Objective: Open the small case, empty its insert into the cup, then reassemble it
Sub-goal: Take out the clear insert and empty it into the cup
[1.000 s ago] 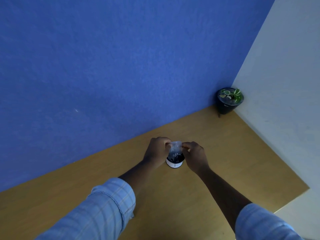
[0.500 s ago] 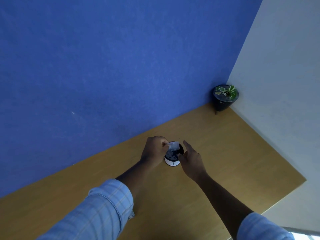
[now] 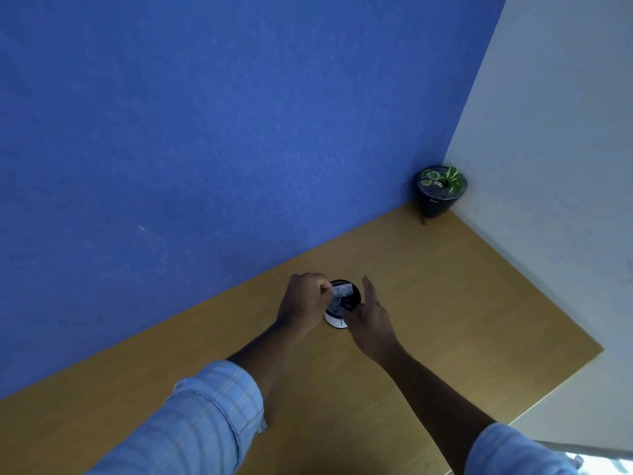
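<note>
A small cup point(image 3: 337, 322), white outside and dark inside, stands on the wooden table point(image 3: 445, 303) near the blue wall. Small dark bits lie inside it. My left hand point(image 3: 305, 301) pinches a small clear plastic piece point(image 3: 342, 289), tilted over the cup's mouth; whether it is the case or its insert I cannot tell. My right hand point(image 3: 371, 313) hovers just right of the cup, index finger stretched out, holding nothing.
A black pot with a green plant point(image 3: 440, 192) stands in the far corner where the blue wall meets the white wall. A tiny dark speck point(image 3: 352, 270) lies on the table behind the cup. The table's edge runs along the lower right.
My right hand has let go of the clear piece and drawn back to the right of the cup; my left hand alone keeps the piece over the cup.
</note>
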A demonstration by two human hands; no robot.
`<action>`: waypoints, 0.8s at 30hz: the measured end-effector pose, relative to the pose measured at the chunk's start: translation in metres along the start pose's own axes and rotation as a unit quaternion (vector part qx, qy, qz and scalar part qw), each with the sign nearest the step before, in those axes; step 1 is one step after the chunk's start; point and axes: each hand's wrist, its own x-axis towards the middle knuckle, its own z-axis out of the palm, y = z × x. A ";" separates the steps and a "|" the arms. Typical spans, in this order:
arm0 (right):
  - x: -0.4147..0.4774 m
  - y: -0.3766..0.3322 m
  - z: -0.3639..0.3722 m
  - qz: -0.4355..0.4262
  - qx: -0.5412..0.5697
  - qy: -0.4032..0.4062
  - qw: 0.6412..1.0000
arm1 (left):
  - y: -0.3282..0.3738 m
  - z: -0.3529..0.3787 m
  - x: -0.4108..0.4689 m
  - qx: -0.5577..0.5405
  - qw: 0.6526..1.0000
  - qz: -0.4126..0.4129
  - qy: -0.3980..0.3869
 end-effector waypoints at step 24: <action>-0.006 -0.012 -0.006 0.028 0.032 0.006 0.999 | -0.002 -0.015 -0.004 -0.113 0.990 -0.060 0.051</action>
